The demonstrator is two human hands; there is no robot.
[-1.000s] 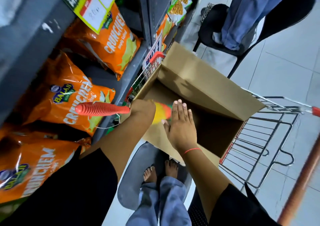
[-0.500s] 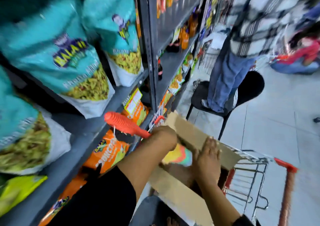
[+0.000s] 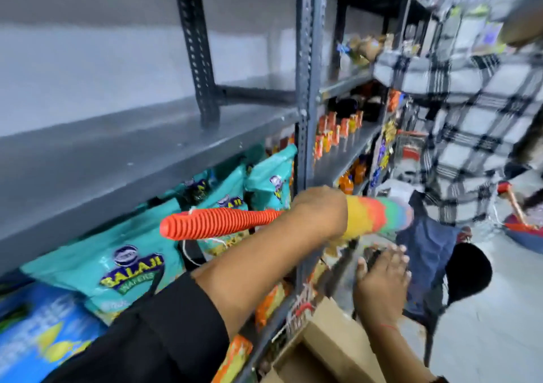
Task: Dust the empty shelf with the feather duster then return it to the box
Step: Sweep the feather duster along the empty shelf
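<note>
**Ana:** Duster (image 3: pixel 293 221) is out of the box (image 3: pixel 329 350) and up in the air, but it hasn't touched the empty shelf (image 3: pixel 152 147) yet. I'd judge the dusting not begun.

**Ben:** Who holds it?

**Ana:** The left hand (image 3: pixel 318 213), fingers wrapped tight round the stem where the ribbed orange handle meets the rainbow head. The handle points left, toward the teal bags (image 3: pixel 132 262); the head points right, past the upright post (image 3: pixel 305 89). The whole duster hangs just below the shelf's front edge, near its right end, not over the board.

**Ben:** And the right hand (image 3: pixel 382 280)?

**Ana:** Lower, fingers spread and flat, gripping nothing. It hovers above the box, whose near corner shows at the bottom edge of the view.

**Ben:** So what's left?

**Ana:** Nearly all of it, I think: lift the head onto the shelf, sweep the board, then drop the duster back in the box.

**Ben:** Anything you can't make out?

**Ana:** Plenty. The box is cut off at the bottom, so its inside is out of sight. The left hand hides the joint of the duster, and the head's tip blurs into a dark chair (image 3: pixel 467 268) behind it. Whether the right hand touches anything, I can't tell. A person in a checked shirt (image 3: pixel 476 112) stands at the right, smeared by motion. The shelf's left end runs out of view.
</note>
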